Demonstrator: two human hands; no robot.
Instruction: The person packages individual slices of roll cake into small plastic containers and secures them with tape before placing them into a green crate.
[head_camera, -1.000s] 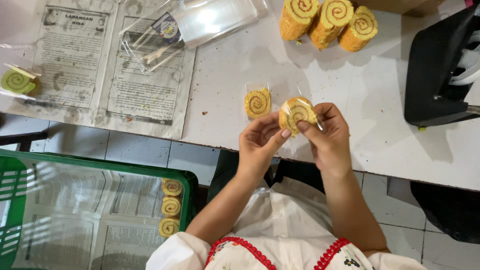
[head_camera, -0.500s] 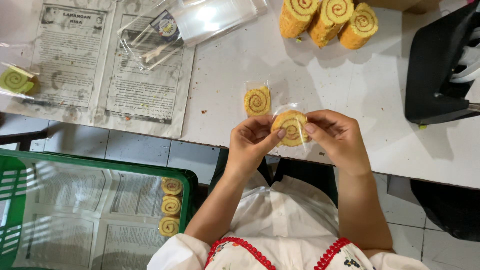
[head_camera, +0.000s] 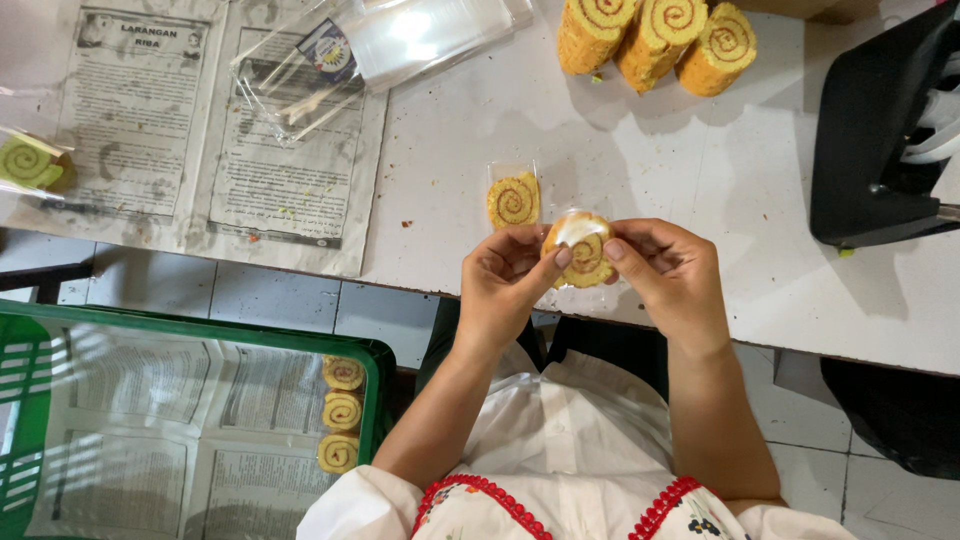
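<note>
- Garment: white top (head_camera: 570, 440) with red trim at the neckline, at 6 o'clock, nearest the camera.
- Green crate (head_camera: 372, 380): at 8 o'clock, below table level, lined with newspaper; three wrapped roll slices (head_camera: 342, 412) stood in a column against its right wall.
- Left hand (head_camera: 500, 285): just left of centre, thumb and forefinger pinched on the left edge of the held slice.
- Right hand (head_camera: 672, 275): just right of centre, thumb and fingers clasped on the right edge of the same slice.
- Swirl roll slice (head_camera: 580, 252): at centre, gripped between both hands above the table's near edge, its spiral face turned up, in clear wrap that showed glare at the top.
- Wrapped slice (head_camera: 513, 200): on the white table (head_camera: 700, 170), at 11 o'clock from the held slice and just beside the left hand's fingertips; flat, in a clear sleeve.
- Newspaper sheet (head_camera: 200, 140): spread on the table at 10 o'clock.
- Green-swirl slice (head_camera: 28, 162): at 9 o'clock, at the far left edge, on the newspaper.
- Stack of clear bags (head_camera: 370, 50): at 11 o'clock, lying partly over the newspaper.
- Black device (head_camera: 880, 140): at 2 o'clock, on the table's right side; its kind could not be told.
- Three unwrapped roll pieces (head_camera: 655, 40): at 12 to 1 o'clock, side by side at the far edge, spiral ends up.
</note>
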